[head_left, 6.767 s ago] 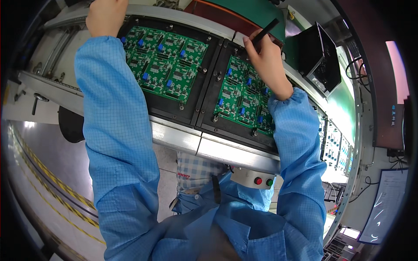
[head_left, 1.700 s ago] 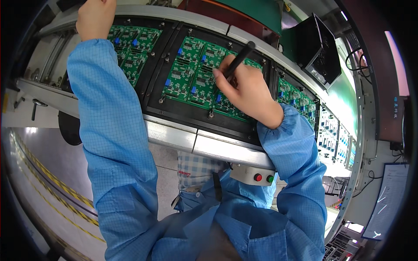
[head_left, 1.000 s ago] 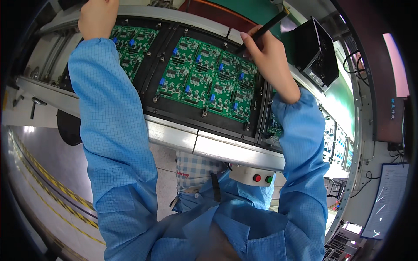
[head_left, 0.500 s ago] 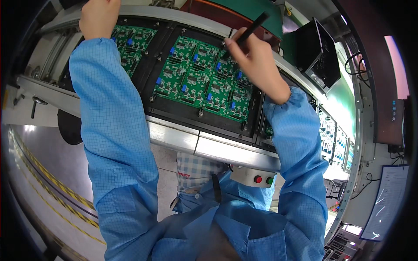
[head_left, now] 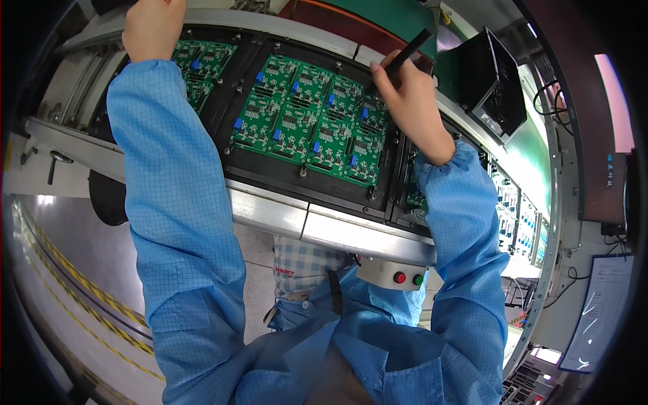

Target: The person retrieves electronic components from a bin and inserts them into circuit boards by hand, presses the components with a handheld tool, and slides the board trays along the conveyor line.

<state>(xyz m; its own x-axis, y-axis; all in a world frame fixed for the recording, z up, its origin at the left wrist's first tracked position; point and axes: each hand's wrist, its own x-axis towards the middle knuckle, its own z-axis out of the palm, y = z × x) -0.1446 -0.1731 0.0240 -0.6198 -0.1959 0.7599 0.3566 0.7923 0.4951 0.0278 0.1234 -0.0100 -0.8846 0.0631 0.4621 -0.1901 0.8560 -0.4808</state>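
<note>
"Where's the work?"

"The middle green circuit-board panel (head_left: 300,115) lies in its black carrier (head_left: 263,166). Go by that panel."

"And the hands?"

"At its upper right edge, the right hand (head_left: 413,98) pinches a black pen-like tool (head_left: 413,47) between thumb and fingers. The left hand (head_left: 154,30) is off its upper left; its fingers are cut off by the view, so I can't tell whether they grip anything."

"Which step, then?"

"Probably tool work along the panel's far edge, though whether the tip touches is unclear. Next calls for a light, steady pinch, clear of the blue components (head_left: 316,146)."
</note>
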